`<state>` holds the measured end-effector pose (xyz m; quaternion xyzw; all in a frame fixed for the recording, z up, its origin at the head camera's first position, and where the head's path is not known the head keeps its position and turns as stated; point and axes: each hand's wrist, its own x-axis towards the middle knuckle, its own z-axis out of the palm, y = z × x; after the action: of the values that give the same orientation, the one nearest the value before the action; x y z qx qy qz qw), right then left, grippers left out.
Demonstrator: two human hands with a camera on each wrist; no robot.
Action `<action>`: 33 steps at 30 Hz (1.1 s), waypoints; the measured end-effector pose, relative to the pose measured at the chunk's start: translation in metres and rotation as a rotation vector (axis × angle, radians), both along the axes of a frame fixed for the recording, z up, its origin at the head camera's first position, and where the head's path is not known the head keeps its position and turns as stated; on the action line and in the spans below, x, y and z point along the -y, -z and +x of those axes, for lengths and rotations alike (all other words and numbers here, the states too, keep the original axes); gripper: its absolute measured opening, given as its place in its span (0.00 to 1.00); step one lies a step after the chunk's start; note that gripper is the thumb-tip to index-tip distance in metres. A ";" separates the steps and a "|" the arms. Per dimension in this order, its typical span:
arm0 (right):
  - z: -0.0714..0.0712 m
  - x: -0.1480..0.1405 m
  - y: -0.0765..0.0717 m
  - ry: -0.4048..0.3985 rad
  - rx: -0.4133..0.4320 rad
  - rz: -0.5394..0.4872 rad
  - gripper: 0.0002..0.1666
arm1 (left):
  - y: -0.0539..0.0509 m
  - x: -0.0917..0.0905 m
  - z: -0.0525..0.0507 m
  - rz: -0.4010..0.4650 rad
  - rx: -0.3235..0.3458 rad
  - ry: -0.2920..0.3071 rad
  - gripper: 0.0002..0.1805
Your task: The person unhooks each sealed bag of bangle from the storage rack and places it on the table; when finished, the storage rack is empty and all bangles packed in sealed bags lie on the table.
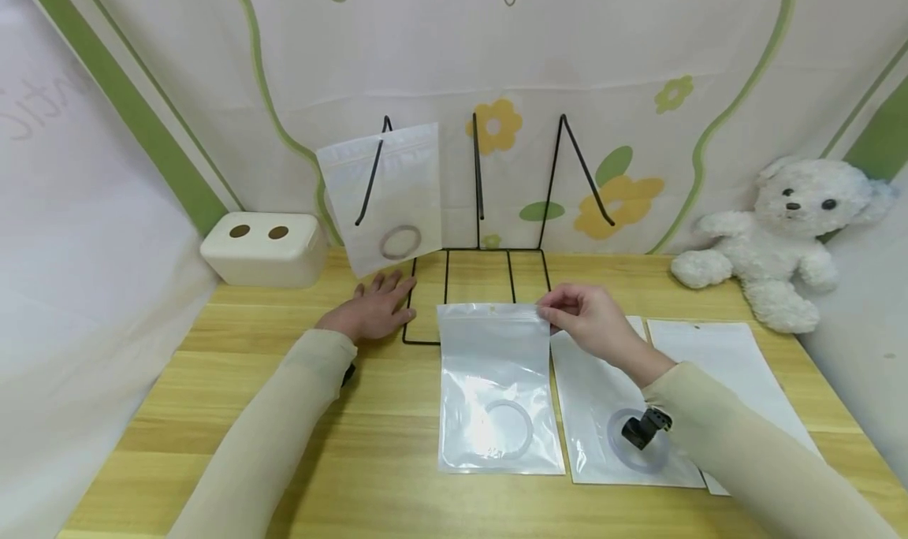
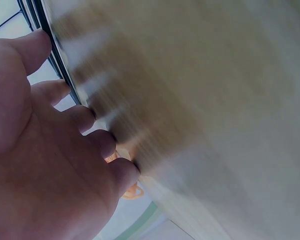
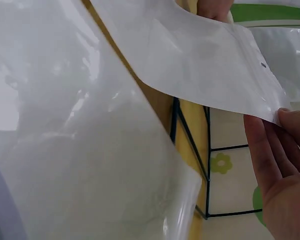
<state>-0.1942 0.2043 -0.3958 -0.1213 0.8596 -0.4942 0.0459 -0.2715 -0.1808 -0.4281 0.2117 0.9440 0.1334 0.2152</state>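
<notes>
on the worktop point(image 1: 383, 444), our black rack point(image 1: 494, 249) stands at the back, a hung bag point(image 1: 411, 184) on its left. before the rack we hold a second bag point(image 1: 500, 366), its top right corner clamped in our right grip point(image 1: 590, 324). our left grip point(image 1: 372, 310) rests beside the rack's base, fingers apart. a pale ring point(image 1: 529, 429) shows low inside the held bag.

pouch point(image 1: 502, 385): glossy plastic | rack point(image 1: 478, 169): metal wire | tabletop point(image 1: 376, 452): smooth wood

You've got the glossy bag point(image 1: 495, 358) pinched at its upper right corner in your right grip point(image 1: 589, 324)! A pale ring point(image 1: 529, 425) sits low inside.
</notes>
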 end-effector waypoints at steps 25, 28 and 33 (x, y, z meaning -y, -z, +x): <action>-0.032 -0.007 0.032 -0.071 -0.108 0.456 0.05 | 0.005 0.001 -0.004 -0.020 -0.018 0.010 0.40; -0.034 -0.007 0.033 -0.087 -0.111 0.480 0.06 | 0.019 0.005 -0.012 -0.002 -0.028 0.004 0.41; -0.036 -0.006 0.033 -0.116 -0.111 0.508 0.06 | 0.008 0.003 -0.006 0.011 -0.011 0.000 0.40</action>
<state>-0.2305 0.2104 -0.4290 -0.1818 0.9489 -0.2516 0.0561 -0.2778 -0.1837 -0.4360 0.2134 0.9444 0.1374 0.2088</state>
